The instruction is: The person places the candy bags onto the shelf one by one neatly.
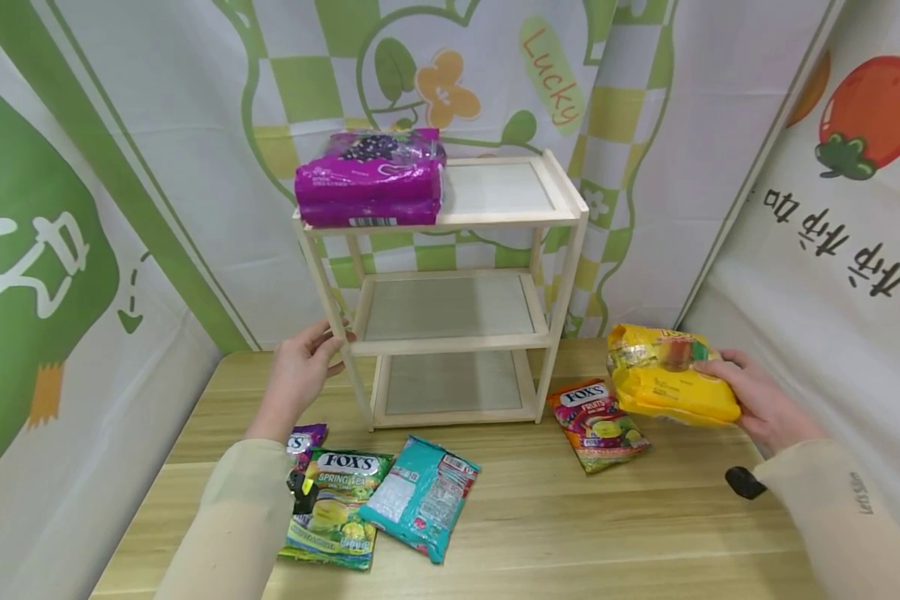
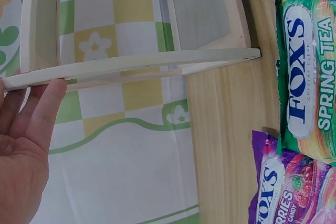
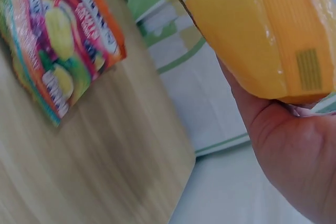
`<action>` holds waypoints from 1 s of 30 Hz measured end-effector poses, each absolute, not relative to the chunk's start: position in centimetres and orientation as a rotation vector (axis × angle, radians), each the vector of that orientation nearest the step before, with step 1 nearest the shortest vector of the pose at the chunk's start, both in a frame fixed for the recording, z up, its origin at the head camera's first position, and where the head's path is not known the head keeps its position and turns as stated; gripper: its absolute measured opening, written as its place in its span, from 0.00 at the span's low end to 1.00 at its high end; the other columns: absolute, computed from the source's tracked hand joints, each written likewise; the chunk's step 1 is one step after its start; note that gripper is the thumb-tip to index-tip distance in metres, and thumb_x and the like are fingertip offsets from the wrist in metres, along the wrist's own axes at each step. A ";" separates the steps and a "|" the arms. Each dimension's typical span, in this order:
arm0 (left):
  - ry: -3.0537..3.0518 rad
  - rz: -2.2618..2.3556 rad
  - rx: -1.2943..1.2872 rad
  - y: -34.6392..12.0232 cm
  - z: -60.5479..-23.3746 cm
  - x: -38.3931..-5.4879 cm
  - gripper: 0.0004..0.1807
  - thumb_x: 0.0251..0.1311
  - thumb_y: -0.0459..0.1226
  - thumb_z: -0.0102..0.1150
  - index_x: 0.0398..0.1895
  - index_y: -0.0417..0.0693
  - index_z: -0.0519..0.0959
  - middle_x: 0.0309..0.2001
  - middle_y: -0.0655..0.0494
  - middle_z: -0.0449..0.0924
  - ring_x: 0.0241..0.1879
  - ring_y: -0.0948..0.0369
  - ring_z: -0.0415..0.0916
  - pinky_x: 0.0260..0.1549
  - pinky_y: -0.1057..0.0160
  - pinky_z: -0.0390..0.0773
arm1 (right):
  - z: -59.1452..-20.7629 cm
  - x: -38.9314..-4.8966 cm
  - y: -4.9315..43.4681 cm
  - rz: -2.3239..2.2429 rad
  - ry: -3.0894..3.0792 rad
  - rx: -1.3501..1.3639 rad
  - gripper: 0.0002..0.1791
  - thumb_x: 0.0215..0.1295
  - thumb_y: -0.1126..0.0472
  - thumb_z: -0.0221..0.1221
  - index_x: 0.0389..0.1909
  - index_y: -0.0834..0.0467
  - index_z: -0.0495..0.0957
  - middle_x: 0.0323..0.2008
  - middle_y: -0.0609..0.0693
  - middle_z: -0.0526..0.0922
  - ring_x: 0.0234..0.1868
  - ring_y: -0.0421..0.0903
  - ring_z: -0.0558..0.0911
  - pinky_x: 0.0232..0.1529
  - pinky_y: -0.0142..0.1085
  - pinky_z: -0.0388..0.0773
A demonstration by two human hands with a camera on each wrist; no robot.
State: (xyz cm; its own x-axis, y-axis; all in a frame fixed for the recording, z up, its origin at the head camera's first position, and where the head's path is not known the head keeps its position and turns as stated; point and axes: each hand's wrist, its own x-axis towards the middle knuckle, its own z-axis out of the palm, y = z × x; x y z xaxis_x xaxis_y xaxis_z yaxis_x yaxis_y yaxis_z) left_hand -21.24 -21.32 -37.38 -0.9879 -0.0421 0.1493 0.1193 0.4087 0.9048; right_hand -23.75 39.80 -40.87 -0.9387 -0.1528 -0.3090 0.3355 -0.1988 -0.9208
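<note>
Fingers of the right hand (image 1: 765,402) were clamped on a puffy yellow plastic packet (image 1: 667,382), thumb across its front, the rest mostly hidden behind; packet up off the wood-grain table (image 1: 532,525). Left hand (image 1: 305,365) pinched the left front post of a pale wooden three-tier rack (image 1: 450,342), right beside its fingers. Shiny purple plastic bundle (image 1: 375,183) sat on top, above the left fingers; couldn't tell if one packet or two. Orange-and-pink candy bag (image 1: 598,427) lay just left of the right fingers. Green candy bag (image 1: 337,508) and flat teal plastic bag (image 1: 420,496) lay nearside of the left fingers. Step, my read: carrying the packet, rack steadied. Any rackward move called for firm grip, post held, clearance over the orange-and-pink bag.
</note>
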 end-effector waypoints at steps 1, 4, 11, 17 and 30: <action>-2.506 -1.636 -0.071 -21.3 -37.4 -21.2 0.24 0.80 0.36 0.46 0.75 0.41 0.67 0.63 0.36 0.78 0.67 0.42 0.72 0.54 0.59 0.83 | -40.6 -23.7 39.7 -2.203 1.756 0.204 0.20 0.77 0.60 0.56 0.58 0.46 0.55 0.40 0.47 0.84 0.38 0.42 0.86 0.39 0.37 0.90; -2.509 -1.637 -0.070 -21.3 -37.4 -21.2 0.24 0.80 0.36 0.46 0.75 0.41 0.67 0.63 0.36 0.78 0.67 0.43 0.72 0.53 0.60 0.83 | -39.6 -23.7 39.4 -2.192 1.784 0.187 0.20 0.77 0.59 0.56 0.57 0.46 0.55 0.40 0.46 0.84 0.38 0.42 0.86 0.38 0.36 0.90; -2.505 -1.654 -0.071 -21.2 -37.2 -21.1 0.24 0.80 0.37 0.46 0.75 0.42 0.66 0.63 0.36 0.77 0.68 0.43 0.71 0.54 0.59 0.83 | -37.3 -23.8 38.6 -2.253 1.738 0.160 0.19 0.77 0.60 0.56 0.56 0.46 0.56 0.40 0.46 0.85 0.38 0.42 0.87 0.38 0.36 0.90; -2.507 -1.647 -0.068 -21.3 -37.3 -21.3 0.24 0.80 0.37 0.46 0.75 0.42 0.67 0.63 0.37 0.78 0.68 0.43 0.71 0.54 0.60 0.83 | -35.6 -23.9 38.0 -2.305 1.739 0.132 0.18 0.76 0.62 0.56 0.56 0.48 0.58 0.39 0.46 0.85 0.37 0.43 0.87 0.36 0.36 0.90; -2.509 -1.639 -0.064 -21.4 -37.6 -21.3 0.24 0.80 0.37 0.46 0.75 0.42 0.67 0.63 0.38 0.78 0.68 0.44 0.72 0.53 0.60 0.83 | -32.2 -23.8 36.7 -2.361 1.722 0.120 0.20 0.75 0.62 0.58 0.58 0.47 0.59 0.42 0.45 0.85 0.40 0.43 0.88 0.40 0.37 0.90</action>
